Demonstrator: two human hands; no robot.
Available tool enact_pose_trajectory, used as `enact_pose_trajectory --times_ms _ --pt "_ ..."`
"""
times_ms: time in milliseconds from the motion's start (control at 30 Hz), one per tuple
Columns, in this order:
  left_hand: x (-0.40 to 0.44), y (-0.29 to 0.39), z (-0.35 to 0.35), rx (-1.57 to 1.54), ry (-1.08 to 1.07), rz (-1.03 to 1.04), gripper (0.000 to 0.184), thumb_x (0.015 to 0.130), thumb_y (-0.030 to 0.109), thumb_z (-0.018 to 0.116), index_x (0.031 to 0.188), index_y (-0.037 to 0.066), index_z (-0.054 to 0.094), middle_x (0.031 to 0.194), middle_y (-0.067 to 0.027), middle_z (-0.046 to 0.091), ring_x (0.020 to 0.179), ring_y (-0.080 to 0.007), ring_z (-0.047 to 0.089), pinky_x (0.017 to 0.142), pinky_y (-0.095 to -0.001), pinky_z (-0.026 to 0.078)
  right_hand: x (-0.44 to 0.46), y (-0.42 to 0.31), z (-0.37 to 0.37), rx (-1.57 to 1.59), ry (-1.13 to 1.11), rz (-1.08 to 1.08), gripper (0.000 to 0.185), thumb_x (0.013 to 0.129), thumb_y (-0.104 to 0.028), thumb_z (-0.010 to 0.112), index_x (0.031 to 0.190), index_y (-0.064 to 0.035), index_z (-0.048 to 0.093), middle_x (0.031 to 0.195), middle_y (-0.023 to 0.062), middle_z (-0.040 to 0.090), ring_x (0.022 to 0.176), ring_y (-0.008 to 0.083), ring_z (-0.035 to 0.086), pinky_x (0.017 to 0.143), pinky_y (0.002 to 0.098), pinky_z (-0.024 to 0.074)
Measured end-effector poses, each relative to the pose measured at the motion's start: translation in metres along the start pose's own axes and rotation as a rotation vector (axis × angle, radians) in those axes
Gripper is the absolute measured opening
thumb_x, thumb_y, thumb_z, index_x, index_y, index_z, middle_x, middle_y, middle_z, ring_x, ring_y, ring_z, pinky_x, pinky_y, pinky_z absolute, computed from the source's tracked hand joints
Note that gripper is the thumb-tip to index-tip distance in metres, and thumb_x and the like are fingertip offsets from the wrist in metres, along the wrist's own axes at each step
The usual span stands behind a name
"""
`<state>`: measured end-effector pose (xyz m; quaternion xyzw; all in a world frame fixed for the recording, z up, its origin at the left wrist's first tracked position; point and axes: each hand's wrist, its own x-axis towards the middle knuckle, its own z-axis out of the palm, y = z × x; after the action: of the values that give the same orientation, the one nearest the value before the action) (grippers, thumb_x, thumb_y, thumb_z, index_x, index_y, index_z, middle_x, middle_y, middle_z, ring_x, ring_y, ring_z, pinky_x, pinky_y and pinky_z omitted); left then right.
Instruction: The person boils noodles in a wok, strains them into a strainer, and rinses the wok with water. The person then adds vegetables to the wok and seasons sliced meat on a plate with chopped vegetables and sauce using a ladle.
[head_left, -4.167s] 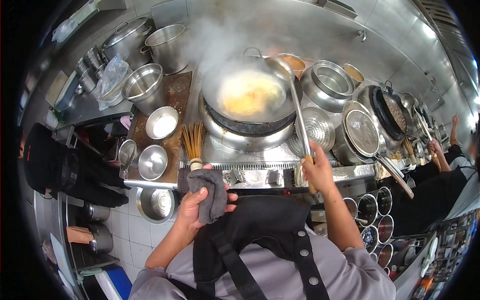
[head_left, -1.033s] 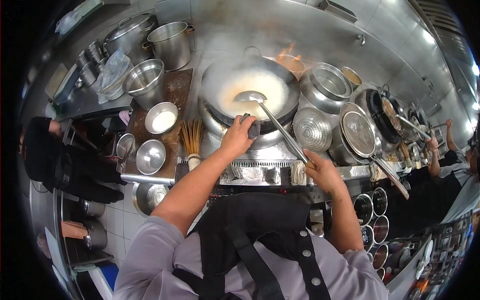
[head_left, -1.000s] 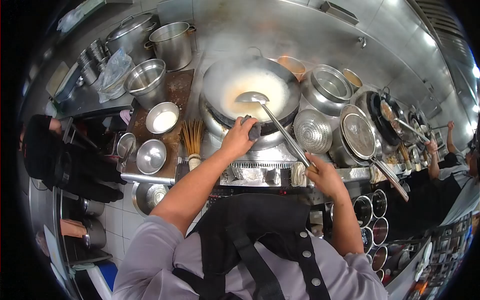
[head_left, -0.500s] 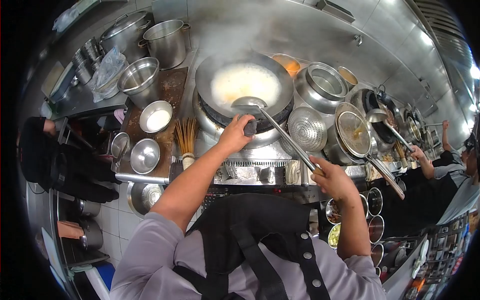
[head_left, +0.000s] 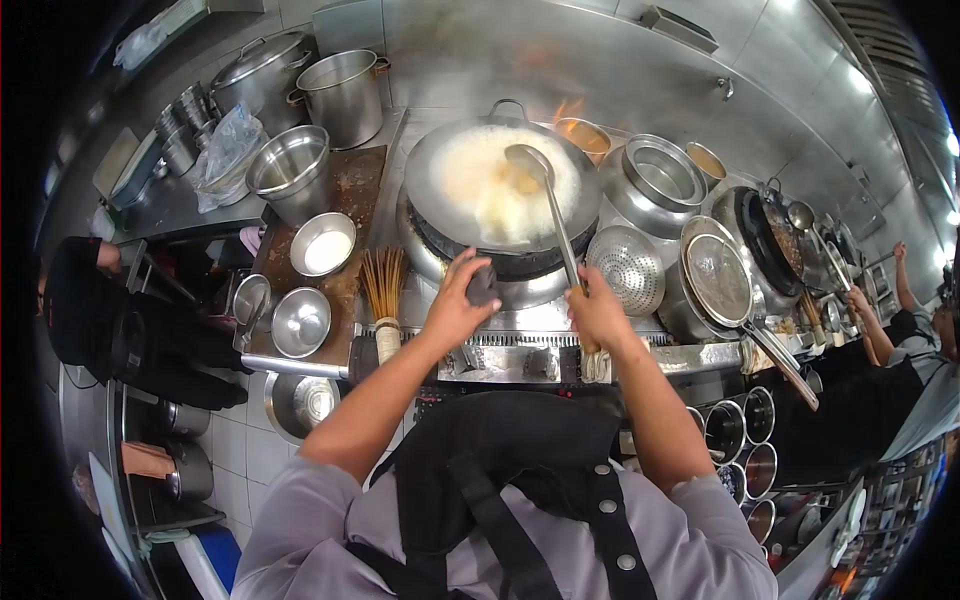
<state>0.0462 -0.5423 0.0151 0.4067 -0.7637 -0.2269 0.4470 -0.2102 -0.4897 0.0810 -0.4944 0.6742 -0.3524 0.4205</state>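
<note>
A large wok (head_left: 428, 195) sits on the burner with pale, foaming liquid in it, and steam hangs over it. My left hand (head_left: 458, 305) is at the wok's near edge, fingers and thumb curled about a dark grey, cloth-like pad (head_left: 482, 286). Whether the wok's near handle lies inside the pad is hidden. My right hand (head_left: 600, 312) grips the wooden-ended handle of a long ladle (head_left: 560, 222). The ladle's bowl rests at the liquid, right of the wok's middle. Beside that hand lies a perforated strainer (head_left: 625, 272).
A bamboo brush (head_left: 383, 285) stands left of the burner, near a bowl of white stuff (head_left: 328, 250) and a steel bowl (head_left: 301, 322). Flames rise by a pot (head_left: 583, 138) behind the wok. A mesh strainer (head_left: 718, 280) lies at right. Other people work on both sides.
My right hand has moved left and forward, carrying the ladle bowl from the wok's near side into the liquid farther back. My left hand stays by the near edge, its fingers slightly looser.
</note>
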Motion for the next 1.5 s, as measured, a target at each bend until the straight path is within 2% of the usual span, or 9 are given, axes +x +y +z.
enact_pose_trajectory --times_ms 233,300,433,567,700,867,1100,1300,1500 --pt "-0.095 0.029 -0.054 -1.097 0.119 -0.785 0.054 0.087 0.006 0.074 0.135 0.010 0.049 0.112 -0.0092 0.062 0.098 -0.0195 0.065 0.082 -0.0362 0.058 -0.007 -0.016 -0.007 0.823 -0.263 0.221 0.048 0.095 -0.008 0.060 0.138 -0.0089 0.039 0.071 0.0049 0.055 0.053 0.0136 0.053 0.045 0.0289 0.0446" --pt "-0.112 0.025 -0.069 -1.120 0.157 -0.811 0.050 0.088 0.006 0.071 0.133 0.009 0.049 0.111 -0.0106 0.062 0.095 -0.0225 0.066 0.080 -0.0393 0.060 0.027 -0.009 0.001 0.947 -0.259 0.212 0.045 0.094 -0.008 0.061 0.134 -0.0102 0.042 0.071 0.0055 0.056 0.053 0.0125 0.052 0.043 0.0281 0.0429" --pt "-0.140 0.025 -0.091 -1.182 0.227 -0.911 0.039 0.092 0.008 0.068 0.126 0.007 0.050 0.106 -0.0136 0.064 0.087 -0.0277 0.069 0.075 -0.0440 0.062 0.020 -0.002 0.036 0.368 -0.017 0.013 0.043 0.095 -0.009 0.061 0.133 -0.0119 0.041 0.071 0.0038 0.054 0.051 0.0128 0.050 0.042 0.0257 0.0397" --pt "-0.155 0.018 -0.096 -1.241 0.287 -1.000 0.033 0.093 0.012 0.068 0.121 0.006 0.052 0.101 -0.0135 0.066 0.083 -0.0278 0.069 0.075 -0.0435 0.062 -0.043 -0.014 0.030 0.780 -0.179 0.210 0.039 0.095 -0.008 0.058 0.131 -0.0131 0.043 0.071 0.0046 0.054 0.049 0.0127 0.048 0.041 0.0258 0.0381" --pt "-0.154 0.018 -0.096 -1.258 0.285 -1.064 0.033 0.094 0.014 0.068 0.121 0.006 0.051 0.099 -0.0134 0.066 0.081 -0.0280 0.069 0.074 -0.0439 0.061 0.010 -0.006 0.005 1.014 -0.297 0.249 0.044 0.094 -0.008 0.060 0.133 -0.0155 0.040 0.072 0.0060 0.055 0.052 0.0133 0.049 0.043 0.0276 0.0393" --pt "-0.151 0.022 -0.090 -1.140 0.255 -1.005 0.033 0.095 0.016 0.067 0.122 0.007 0.050 0.098 -0.0127 0.066 0.080 -0.0279 0.069 0.073 -0.0451 0.061 0.012 0.014 0.060 0.402 0.035 0.049 0.054 0.092 -0.005 0.059 0.140 -0.0148 0.036 0.073 0.0059 0.057 0.053 0.0153 0.054 0.044 0.0300 0.0438" --pt "-0.156 0.014 -0.091 -1.253 0.291 -1.056 0.032 0.095 0.014 0.067 0.121 0.007 0.050 0.099 -0.0120 0.065 0.084 -0.0269 0.069 0.071 -0.0439 0.062 -0.035 -0.023 -0.014 0.791 -0.261 0.167 0.052 0.091 -0.004 0.061 0.138 -0.0111 0.040 0.072 0.0056 0.056 0.048 0.0134 0.051 0.040 0.0276 0.0414" --pt "-0.146 0.023 -0.088 -1.160 0.241 -1.051 0.028 0.096 0.015 0.066 0.119 0.008 0.052 0.099 -0.0109 0.065 0.084 -0.0256 0.069 0.072 -0.0430 0.062 -0.025 -0.016 -0.005 0.408 0.029 -0.071 0.056 0.091 -0.005 0.060 0.142 -0.0127 0.037 0.073 0.0041 0.054 0.048 0.0132 0.051 0.041 0.0271 0.0415" --pt "-0.148 0.025 -0.086 -1.186 0.262 -1.067 0.029 0.095 0.014 0.066 0.119 0.008 0.051 0.099 -0.0098 0.065 0.083 -0.0241 0.069 0.071 -0.0424 0.062 -0.006 -0.002 0.007 0.415 0.069 -0.005 0.052 0.090 -0.004 0.060 0.136 -0.0145 0.037 0.072 0.0040 0.054 0.051 0.0129 0.052 0.042 0.0265 0.0407"
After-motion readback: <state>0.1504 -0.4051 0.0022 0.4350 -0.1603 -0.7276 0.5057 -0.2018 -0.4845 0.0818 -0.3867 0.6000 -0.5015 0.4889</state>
